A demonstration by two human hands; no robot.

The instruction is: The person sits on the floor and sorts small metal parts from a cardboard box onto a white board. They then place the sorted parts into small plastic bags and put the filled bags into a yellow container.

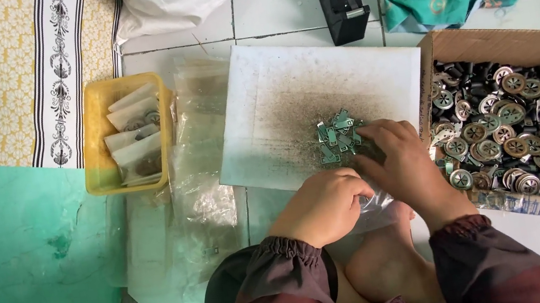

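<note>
Tight on the right: cardboard box (481,48) of round metal parts (511,131) butts the white sheet (274,91) edge. Free sheet area up and left. Small green-grey metal clips (337,136) piled near sheet's lower right. Right hand (401,161) half curled, fingertips on the pile. Left hand (324,205) closed, pinching a clear plastic bag (375,203).

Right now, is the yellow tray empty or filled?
Filled: the yellow tray holds several packed clear bags, stacked on edge along its length.

Bright even daylight, soft shadows, sharp focus, mild glare.
</note>
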